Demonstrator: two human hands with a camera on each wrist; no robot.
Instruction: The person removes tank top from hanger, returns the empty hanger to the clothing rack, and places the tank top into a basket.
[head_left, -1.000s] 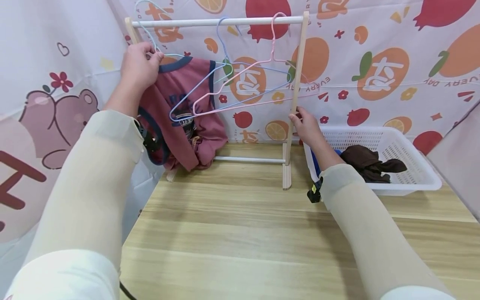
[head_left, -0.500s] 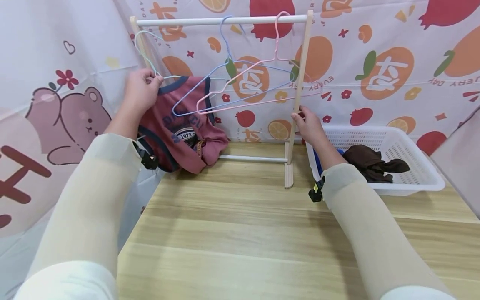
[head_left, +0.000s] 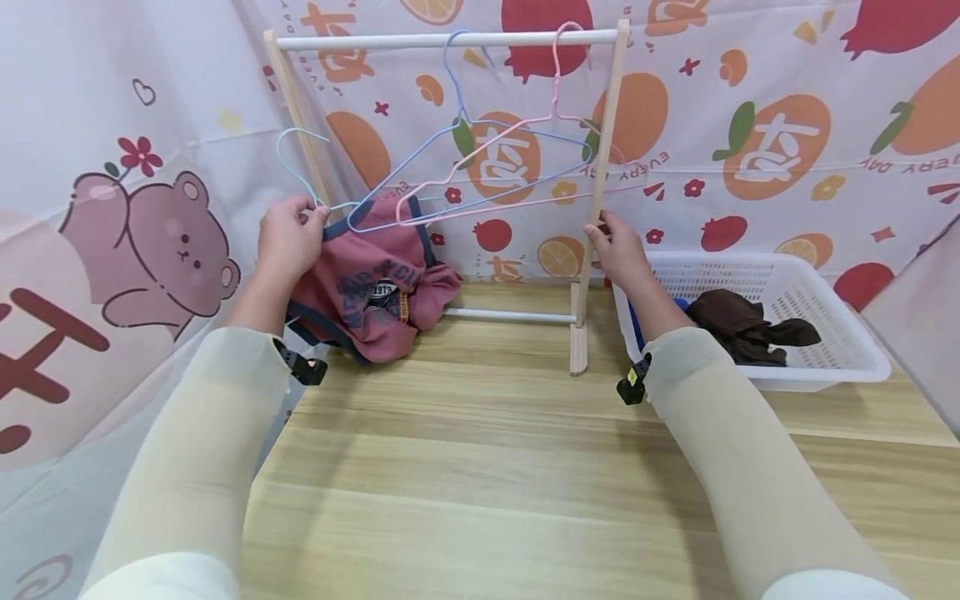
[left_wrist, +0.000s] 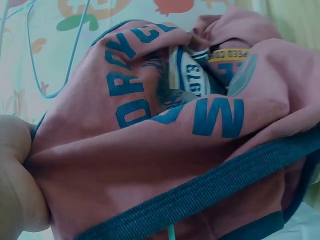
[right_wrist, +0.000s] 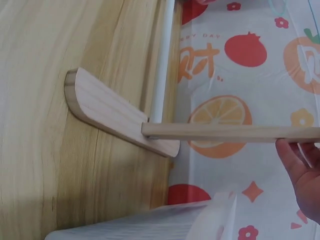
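Observation:
My left hand (head_left: 291,237) pinches a mint-green hanger (head_left: 288,167) just below its hook, which is off the rail (head_left: 360,42). From this hanger hangs a dusty-red sleeveless top (head_left: 375,283) with navy trim, its lower part bunched near the tabletop. Folds and navy letters of the top fill the left wrist view, with my thumb at its edge (left_wrist: 30,195). My right hand (head_left: 618,250) grips the right upright (head_left: 600,167) of the wooden rack. A blue hanger (head_left: 454,83) and a pink hanger (head_left: 557,75) hang from the rail, overlapping the top's shoulder.
A white perforated basket (head_left: 847,333) stands at the right, holding a dark brown cloth (head_left: 738,325) and something blue. The rack's foot (head_left: 577,350) rests on the wooden table (head_left: 465,467). A printed curtain (head_left: 780,50) hangs close behind.
My left hand has moved down with the green hanger and the red top; the hook dropped from rail height to well below it. The top bunches more. My right hand stays on the upright.

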